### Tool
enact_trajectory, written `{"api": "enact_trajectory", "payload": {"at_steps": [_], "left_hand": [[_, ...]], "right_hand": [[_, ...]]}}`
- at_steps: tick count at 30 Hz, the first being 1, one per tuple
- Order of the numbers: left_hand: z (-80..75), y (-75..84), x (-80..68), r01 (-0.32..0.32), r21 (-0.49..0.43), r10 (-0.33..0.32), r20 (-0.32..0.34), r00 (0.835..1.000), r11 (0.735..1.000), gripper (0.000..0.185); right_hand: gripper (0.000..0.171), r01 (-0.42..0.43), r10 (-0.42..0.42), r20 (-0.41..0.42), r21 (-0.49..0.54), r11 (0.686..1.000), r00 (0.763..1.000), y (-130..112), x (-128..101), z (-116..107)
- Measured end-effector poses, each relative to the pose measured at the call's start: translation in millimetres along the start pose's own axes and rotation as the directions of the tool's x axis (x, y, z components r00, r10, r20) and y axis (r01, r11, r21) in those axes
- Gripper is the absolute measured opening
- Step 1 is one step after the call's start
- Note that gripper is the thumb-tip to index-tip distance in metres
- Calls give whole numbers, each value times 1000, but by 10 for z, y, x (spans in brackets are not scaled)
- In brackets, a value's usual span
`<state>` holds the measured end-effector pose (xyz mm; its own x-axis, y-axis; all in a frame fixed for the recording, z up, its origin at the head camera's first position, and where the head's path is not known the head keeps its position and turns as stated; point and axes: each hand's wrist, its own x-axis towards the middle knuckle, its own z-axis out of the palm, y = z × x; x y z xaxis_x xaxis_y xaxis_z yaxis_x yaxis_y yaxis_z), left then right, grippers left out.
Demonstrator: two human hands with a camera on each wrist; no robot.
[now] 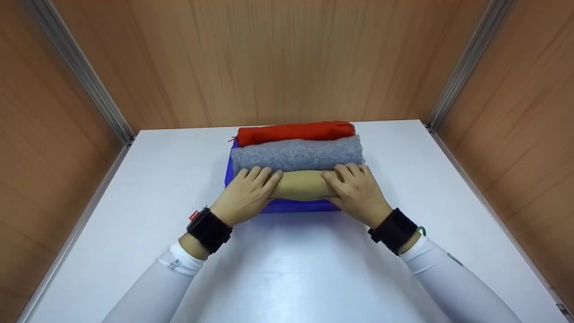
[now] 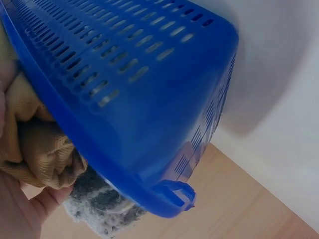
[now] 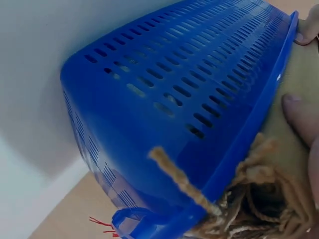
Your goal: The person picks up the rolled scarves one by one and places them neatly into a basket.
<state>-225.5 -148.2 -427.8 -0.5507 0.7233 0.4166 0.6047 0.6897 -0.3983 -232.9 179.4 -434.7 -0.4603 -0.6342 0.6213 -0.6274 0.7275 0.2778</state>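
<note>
Tan roll (image 1: pixel 301 185) at basket's (image 1: pixel 293 206) near edge, beside grey roll (image 1: pixel 297 154) and red roll (image 1: pixel 293 133), gripped at each end by left hand (image 1: pixel 245 195) and right hand (image 1: pixel 357 192); best pressed down evenly, ends level, fringe tucked inside rim.

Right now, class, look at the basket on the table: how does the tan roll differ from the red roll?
The tan roll lies nearest the person, gripped by the left hand and right hand; the red roll lies farthest back, untouched. The tan one borders the grey roll on its far side, the red one on its near side. Both are rolled cloths lying crosswise in the blue basket.
</note>
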Motion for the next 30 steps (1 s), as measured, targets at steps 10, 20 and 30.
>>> {"api": "enact_trajectory", "payload": {"at_steps": [10,20,30], "left_hand": [[-24,-48,-129,-42,17,42,28,999,999,56],[-22,-84,-212,-6,-121,15,77,997,993,67],[-68,-96,-257,25,-164,-19,35,999,986,65]], "right_hand": [[59,80,-80,13,-20,997,997,72,-83,140],[70,65,-65,64,13,998,996,94,-139,108],[68,27,-30,70,42,999,997,113,-196,11]]}}
